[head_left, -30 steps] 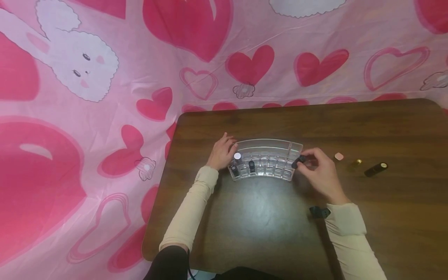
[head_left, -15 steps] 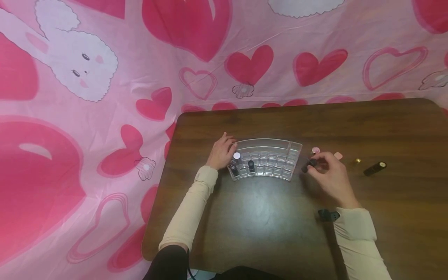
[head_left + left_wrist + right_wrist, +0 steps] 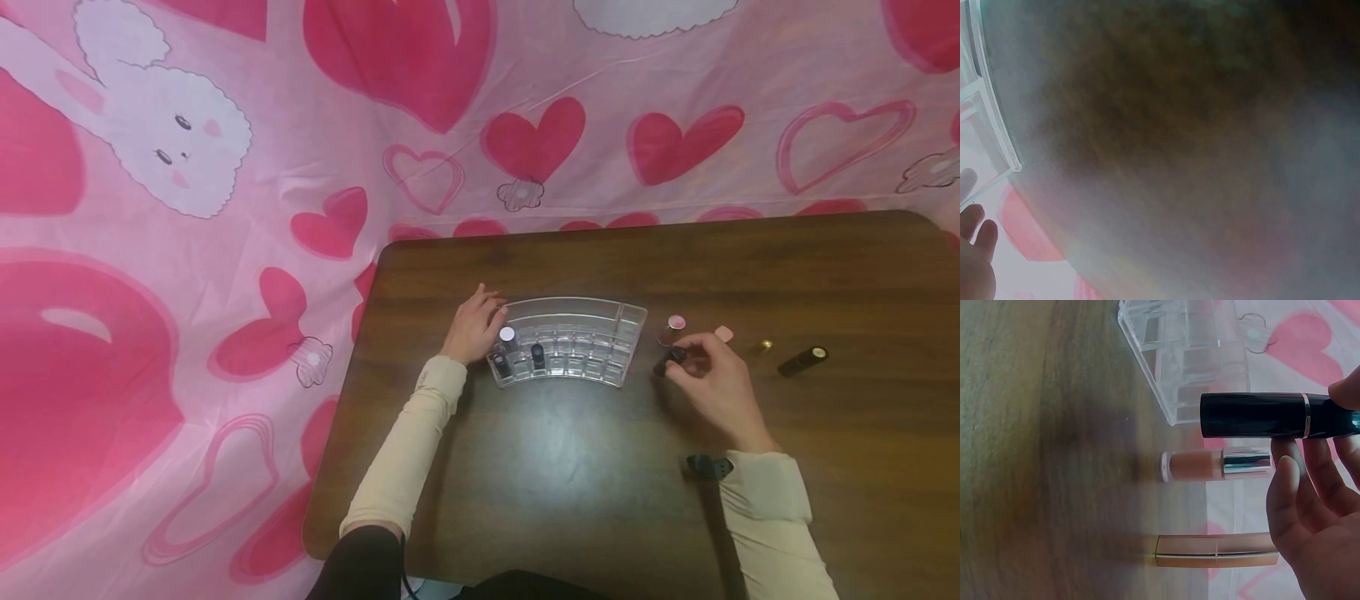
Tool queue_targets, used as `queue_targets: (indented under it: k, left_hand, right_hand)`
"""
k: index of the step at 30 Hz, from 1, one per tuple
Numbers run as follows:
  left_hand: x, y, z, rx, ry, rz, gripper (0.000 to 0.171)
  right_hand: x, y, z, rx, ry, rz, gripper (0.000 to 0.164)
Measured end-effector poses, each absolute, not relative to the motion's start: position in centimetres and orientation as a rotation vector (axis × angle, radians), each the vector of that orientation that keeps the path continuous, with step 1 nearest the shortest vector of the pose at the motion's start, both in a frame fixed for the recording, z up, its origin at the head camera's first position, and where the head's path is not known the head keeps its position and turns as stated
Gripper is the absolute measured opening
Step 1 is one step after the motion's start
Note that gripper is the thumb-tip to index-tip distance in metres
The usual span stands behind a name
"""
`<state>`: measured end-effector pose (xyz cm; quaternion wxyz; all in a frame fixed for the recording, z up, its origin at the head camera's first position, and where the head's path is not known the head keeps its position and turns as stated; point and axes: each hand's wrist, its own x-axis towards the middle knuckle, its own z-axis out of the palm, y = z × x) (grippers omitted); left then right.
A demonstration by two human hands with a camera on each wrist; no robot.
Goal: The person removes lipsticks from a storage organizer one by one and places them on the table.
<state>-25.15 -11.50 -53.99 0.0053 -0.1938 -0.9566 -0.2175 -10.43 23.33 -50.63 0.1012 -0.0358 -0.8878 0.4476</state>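
My right hand [image 3: 718,383] pinches a black lipstick tube [image 3: 670,361] between thumb and fingers, just right of the clear acrylic organizer [image 3: 570,307]. In the right wrist view this black lipstick [image 3: 1254,415] has a thin gold band, and it overlaps the organizer's corner. My left hand [image 3: 475,329] rests at the organizer's left end with its fingers loosely extended. Three tubes stand in the organizer's left part: a white-topped one [image 3: 507,337], a dark one [image 3: 501,365] and a black one [image 3: 537,357]. The left wrist view shows fingertips [image 3: 985,237] by the organizer's edge.
Close beyond my right hand stand a lip gloss tube [image 3: 1197,465] with a shiny cap and a rose-gold lipstick [image 3: 1216,550]. Farther right on the wooden table [image 3: 570,500] are a small gold-topped item [image 3: 764,346] and a black tube [image 3: 802,361]. A heart-print cloth [image 3: 540,142] hangs behind.
My right hand has moved right, away from the organizer's right end, with the black lipstick still pinched. The pink-topped lip gloss tube has come into sight beside it. My left hand stays put.
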Motion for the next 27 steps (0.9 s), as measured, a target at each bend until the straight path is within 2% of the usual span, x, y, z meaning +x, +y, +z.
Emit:
queue_targets:
  k: [27]
  left_hand:
    - [-25.1,-11.5,-54.0,-0.6,-2.997,-0.67,0.046]
  right_hand:
    - [-10.3,23.7,-52.8,-0.091,-2.698,1.284,0.026]
